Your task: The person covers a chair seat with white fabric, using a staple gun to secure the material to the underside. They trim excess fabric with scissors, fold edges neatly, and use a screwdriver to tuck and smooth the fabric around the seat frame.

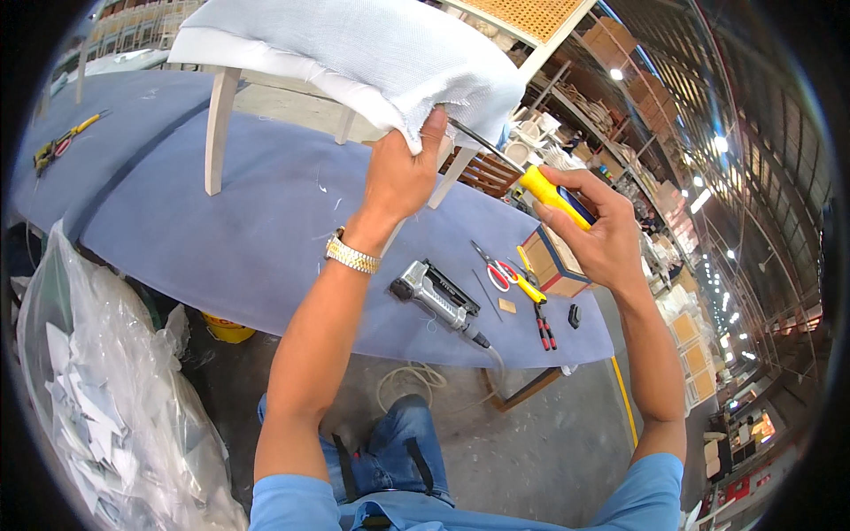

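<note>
A chair seat covered in pale grey-white fabric (345,44) stands on light wooden legs (219,133) on the blue-covered table. My left hand (400,173), with a metal watch at the wrist, pinches the fabric at the seat's near right corner, thumb pointing up. In my right hand (600,226) is a screwdriver (538,184) with a yellow and dark handle. Its thin metal shaft slants up and left to the fabric beside my left thumb. The folds and my thumb hide the tip.
On the blue table (292,265) lie a staple gun (440,296) with a hose, red-handled scissors (501,276) and red-handled pliers (544,329), by a small box (556,261). A clear bag of scraps (115,398) stands at the left. More tools (66,142) lie far left.
</note>
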Tool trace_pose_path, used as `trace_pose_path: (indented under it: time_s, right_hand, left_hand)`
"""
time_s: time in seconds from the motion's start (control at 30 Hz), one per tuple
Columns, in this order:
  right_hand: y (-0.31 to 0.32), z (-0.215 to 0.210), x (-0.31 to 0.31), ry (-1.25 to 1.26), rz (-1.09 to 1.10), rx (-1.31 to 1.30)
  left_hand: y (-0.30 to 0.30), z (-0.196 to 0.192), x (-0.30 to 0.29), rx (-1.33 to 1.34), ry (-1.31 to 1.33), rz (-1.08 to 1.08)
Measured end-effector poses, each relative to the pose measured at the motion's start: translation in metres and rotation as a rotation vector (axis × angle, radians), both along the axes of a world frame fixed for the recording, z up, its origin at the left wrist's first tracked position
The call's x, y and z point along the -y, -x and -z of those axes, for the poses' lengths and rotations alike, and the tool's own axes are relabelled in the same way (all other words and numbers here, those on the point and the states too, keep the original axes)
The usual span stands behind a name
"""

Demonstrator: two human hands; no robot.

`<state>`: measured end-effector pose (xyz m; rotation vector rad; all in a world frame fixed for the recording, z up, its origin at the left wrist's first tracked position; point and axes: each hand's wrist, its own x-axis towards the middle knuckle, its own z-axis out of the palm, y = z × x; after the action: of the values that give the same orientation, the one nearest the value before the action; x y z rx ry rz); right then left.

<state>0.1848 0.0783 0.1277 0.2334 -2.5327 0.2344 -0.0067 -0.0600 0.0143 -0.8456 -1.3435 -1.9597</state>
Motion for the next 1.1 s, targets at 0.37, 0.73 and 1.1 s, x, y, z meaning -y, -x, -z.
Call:
trace_pose_path:
  time_s: [0.37, 0.73, 1.1]
  right_hand:
    - [-0.004, 0.016, 0.002, -0.281, -0.075, -0.263]
    - [0.001, 0.020, -0.004, -0.198, -0.033, -0.115]
    - [0.021, 0.011, -0.037, 0.646, -0.291, 0.507]
  left_hand:
    - [-0.002, 0.003, 0.004, 0.008, 0.138, -0.017]
    - [-0.001, 0.004, -0.005, -0.038, 0.060, -0.020]
    - [-0.006, 0.001, -0.002, 0.017, 0.136, -0.081]
